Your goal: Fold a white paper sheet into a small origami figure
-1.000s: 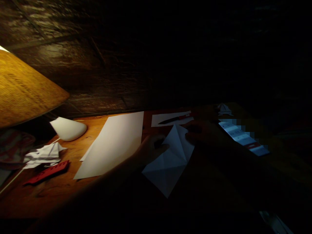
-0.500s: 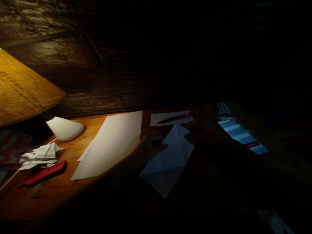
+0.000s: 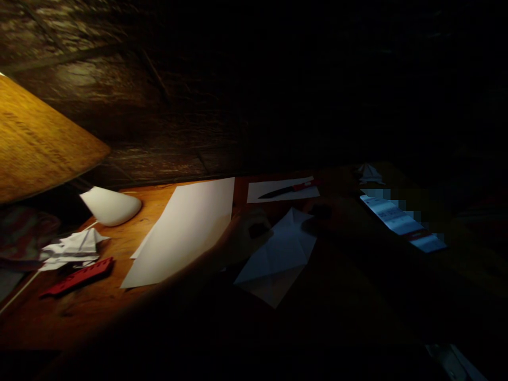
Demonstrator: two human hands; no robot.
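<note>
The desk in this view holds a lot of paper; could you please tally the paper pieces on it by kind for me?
Flat white sheets: 3 (a large sheet, a sheet edging out beneath it, a sheet under a knife)
Folded paper pieces: 3 (a large folded sheet, a crumpled bundle, a small paper fold)
Total: 6

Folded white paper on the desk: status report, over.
Creased white paper flat on wooden desk. Left hand at its left edge, right hand at its upper right, contact unclear in the dark. Knife on a white sheet beyond.
</note>
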